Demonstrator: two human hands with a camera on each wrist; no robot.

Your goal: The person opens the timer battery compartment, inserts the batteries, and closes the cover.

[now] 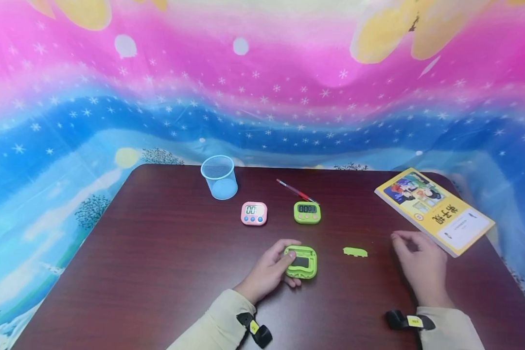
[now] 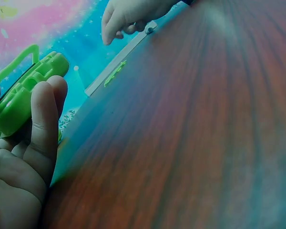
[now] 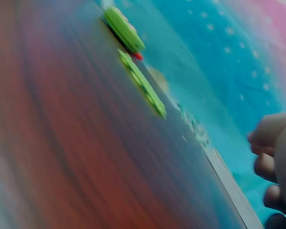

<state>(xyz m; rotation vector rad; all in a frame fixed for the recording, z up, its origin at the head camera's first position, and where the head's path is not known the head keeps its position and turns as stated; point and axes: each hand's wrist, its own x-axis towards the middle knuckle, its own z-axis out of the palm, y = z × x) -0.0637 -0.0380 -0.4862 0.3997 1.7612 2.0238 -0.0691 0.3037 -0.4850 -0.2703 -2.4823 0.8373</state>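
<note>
My left hand [image 1: 267, 270] grips a green digital timer [image 1: 307, 276], its back facing up and its battery compartment uncovered. The thumb lies over the back, with fingers beneath. In the left wrist view, a looped green stand sticks out from this timer [image 2: 14, 112]. On the table to its right lies a flat green battery cover [image 1: 355, 252] with small tabs. My right hand [image 1: 422, 265] is just left of the book, fingers loosely bent; nothing shows between them. In the right wrist view, these fingers [image 3: 267, 164] appear at the right edge, apart from the cover [image 3: 143, 85].
Farther back stand a pink timer [image 1: 253, 214] and another green timer [image 1: 307, 213]. A red pen [image 1: 295, 189] lies behind them. A blue mesh pen holder [image 1: 220, 182] stands at the back left, and a yellow book [image 1: 442, 214] lies at the right. A printed cloth [image 1: 262, 107] hangs behind.
</note>
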